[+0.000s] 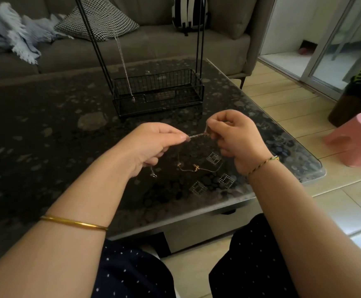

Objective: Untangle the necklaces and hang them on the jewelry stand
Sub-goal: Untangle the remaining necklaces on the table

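Necklaces (pixel 197 135) taut between left hand (pixel 151 145) and right hand (pixel 237 138), fingers of both pinching them, jewelry stand (pixel 158 93) top cut off

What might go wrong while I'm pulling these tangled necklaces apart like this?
The left hand and right hand pinch the twisted stretch taut; pulling harder may tighten the twist or snap a link. The gold chain dangling below could snag the small pendant hanging under the left hand.
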`<act>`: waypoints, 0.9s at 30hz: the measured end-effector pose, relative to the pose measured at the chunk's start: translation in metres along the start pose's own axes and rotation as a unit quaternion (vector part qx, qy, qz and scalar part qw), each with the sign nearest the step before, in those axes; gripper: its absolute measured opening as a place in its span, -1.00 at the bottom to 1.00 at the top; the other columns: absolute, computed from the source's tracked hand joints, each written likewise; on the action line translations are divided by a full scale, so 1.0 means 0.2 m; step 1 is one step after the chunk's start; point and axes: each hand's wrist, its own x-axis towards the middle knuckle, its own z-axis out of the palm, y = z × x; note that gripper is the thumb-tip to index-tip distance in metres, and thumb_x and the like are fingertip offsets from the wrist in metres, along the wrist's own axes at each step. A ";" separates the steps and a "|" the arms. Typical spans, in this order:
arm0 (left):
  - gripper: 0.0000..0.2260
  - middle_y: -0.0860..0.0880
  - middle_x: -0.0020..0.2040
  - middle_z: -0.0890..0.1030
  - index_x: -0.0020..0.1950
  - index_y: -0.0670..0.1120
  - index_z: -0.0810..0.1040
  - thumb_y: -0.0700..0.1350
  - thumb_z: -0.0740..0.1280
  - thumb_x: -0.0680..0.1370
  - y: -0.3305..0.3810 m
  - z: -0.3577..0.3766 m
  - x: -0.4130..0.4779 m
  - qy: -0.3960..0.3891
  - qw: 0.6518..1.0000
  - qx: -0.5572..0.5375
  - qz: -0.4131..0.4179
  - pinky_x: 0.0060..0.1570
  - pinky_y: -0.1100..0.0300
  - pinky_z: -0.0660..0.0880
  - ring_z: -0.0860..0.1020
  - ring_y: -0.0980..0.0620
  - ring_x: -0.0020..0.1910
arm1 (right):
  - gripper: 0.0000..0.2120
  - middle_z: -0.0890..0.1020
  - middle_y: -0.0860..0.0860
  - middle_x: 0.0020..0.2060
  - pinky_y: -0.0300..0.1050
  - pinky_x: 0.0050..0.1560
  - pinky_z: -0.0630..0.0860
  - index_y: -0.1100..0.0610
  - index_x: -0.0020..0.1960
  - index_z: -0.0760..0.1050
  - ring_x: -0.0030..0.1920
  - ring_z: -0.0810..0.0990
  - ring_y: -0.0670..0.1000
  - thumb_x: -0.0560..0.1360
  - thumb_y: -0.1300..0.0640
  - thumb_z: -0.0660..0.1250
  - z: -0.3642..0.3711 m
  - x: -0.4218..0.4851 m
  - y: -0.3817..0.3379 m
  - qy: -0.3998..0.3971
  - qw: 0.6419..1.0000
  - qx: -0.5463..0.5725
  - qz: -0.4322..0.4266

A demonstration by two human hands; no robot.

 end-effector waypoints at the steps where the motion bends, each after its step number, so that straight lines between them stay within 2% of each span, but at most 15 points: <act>1: -0.89 0.10 -0.53 0.29 -0.04 -0.03 0.68 -0.08 0.35 0.56 0.01 0.00 0.00 -0.008 1.000 -0.005 0.002 -0.57 0.34 0.10 0.18 0.18 -0.55 | -0.85 0.47 0.00 -0.43 -0.34 -0.62 0.21 0.10 -0.18 0.49 -0.61 0.29 -0.19 0.56 0.22 0.26 0.00 0.00 -0.01 0.005 1.000 0.004 -0.001; 4: -0.85 0.10 -0.53 0.28 -0.03 -0.08 0.65 -0.11 0.29 0.60 0.03 0.01 -0.01 -0.036 0.999 -0.017 0.012 -0.55 0.34 0.15 0.19 0.18 -0.55 | -0.87 0.43 -0.03 -0.46 -0.33 -0.62 0.19 0.10 -0.18 0.50 -0.61 0.27 -0.18 0.55 0.21 0.29 0.02 0.00 -0.01 0.018 0.999 0.027 0.002; 8: -0.80 0.05 -0.48 0.48 -0.01 -0.12 0.60 -0.14 0.19 0.65 0.04 0.00 -0.02 -0.063 0.997 -0.045 0.001 -0.39 0.29 0.40 0.41 0.14 -0.46 | -0.91 0.41 -0.05 -0.48 -0.34 -0.62 0.20 0.11 -0.14 0.50 -0.61 0.27 -0.20 0.54 0.19 0.30 0.06 -0.01 -0.02 0.010 0.999 0.033 -0.005; 10: -0.77 0.02 -0.45 0.54 0.02 -0.13 0.59 -0.13 0.15 0.67 0.04 0.00 -0.03 -0.078 0.996 -0.038 -0.011 -0.36 0.28 0.45 0.47 0.14 -0.45 | -0.91 0.41 -0.05 -0.49 -0.33 -0.62 0.20 0.11 -0.14 0.50 -0.60 0.27 -0.19 0.55 0.18 0.30 0.07 -0.01 -0.02 0.005 1.000 0.027 -0.010; 16: -0.75 0.04 -0.58 0.37 0.13 -0.12 0.58 -0.13 0.11 0.68 0.04 0.02 -0.04 -0.116 0.993 -0.006 -0.013 -0.38 0.24 0.38 0.24 0.13 -0.59 | -0.93 0.39 -0.05 -0.49 -0.32 -0.61 0.21 0.12 -0.12 0.50 -0.59 0.27 -0.19 0.55 0.18 0.30 0.08 -0.01 -0.01 0.008 0.999 0.035 -0.018; 21: -0.77 0.04 -0.58 0.37 0.10 -0.13 0.59 -0.15 0.14 0.66 0.04 0.04 -0.03 -0.131 0.991 -0.014 0.003 -0.45 0.28 0.37 0.22 0.16 -0.63 | -0.91 0.40 -0.05 -0.49 -0.32 -0.60 0.22 0.11 -0.13 0.50 -0.55 0.32 -0.16 0.55 0.18 0.30 0.10 -0.01 0.02 0.004 0.999 0.038 -0.008; 24: -0.80 -0.02 -0.43 0.54 0.05 -0.13 0.59 -0.15 0.17 0.66 0.05 0.05 -0.02 -0.117 0.992 -0.049 -0.013 -0.44 0.28 0.46 0.39 0.16 -0.58 | -0.91 0.43 -0.03 -0.46 -0.32 -0.60 0.23 0.09 -0.14 0.50 -0.55 0.36 -0.17 0.55 0.17 0.30 0.11 0.00 0.02 -0.003 0.999 0.048 -0.001; 27: -0.84 -0.11 -0.18 0.59 0.01 -0.18 0.59 -0.17 0.22 0.63 0.05 0.07 -0.01 -0.105 0.988 -0.100 -0.046 -0.35 0.18 0.61 0.58 0.06 -0.38 | -0.91 0.43 -0.02 -0.45 -0.33 -0.61 0.22 0.10 -0.13 0.51 -0.59 0.33 -0.19 0.55 0.17 0.29 0.11 0.00 0.02 -0.003 0.998 0.063 0.001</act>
